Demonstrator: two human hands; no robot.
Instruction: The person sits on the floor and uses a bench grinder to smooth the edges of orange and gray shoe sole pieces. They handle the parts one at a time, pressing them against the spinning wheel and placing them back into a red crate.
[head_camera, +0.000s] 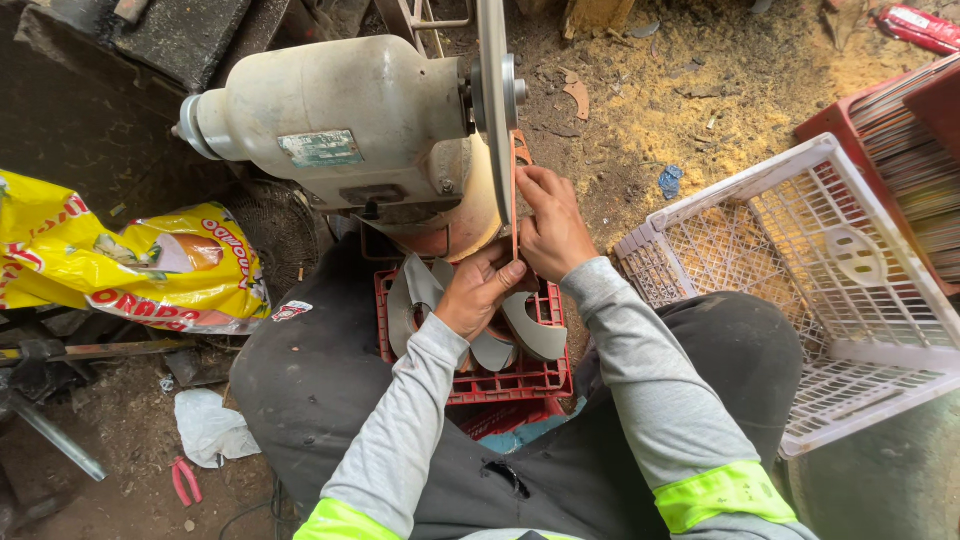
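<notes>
My left hand (478, 292) and my right hand (548, 232), side by side, both pinch a thin orange piece (518, 160) against the grinder wheel (495, 95) at twelve o'clock. A white crate (800, 180) sits at three o'clock.

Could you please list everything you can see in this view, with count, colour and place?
Bench grinder: one, cream body with a thin grey disc, top centre.
Thin flat piece: one, orange-brown, held on edge against the disc.
Small crate: one, red, between the knees, holding curved grey pieces.
Lattice crate: one, white, right.
Box: one, red, upper right, packed with stacked flat pieces.
Sack: one, yellow with red print, left.
Pliers: one, red handles, lower left on the ground.
Crumpled plastic: one, white, lower left.
Sawdust: tan, on the ground, top right.
Left hand: pinching the piece's lower end.
Right hand: gripping the piece above it.
</notes>
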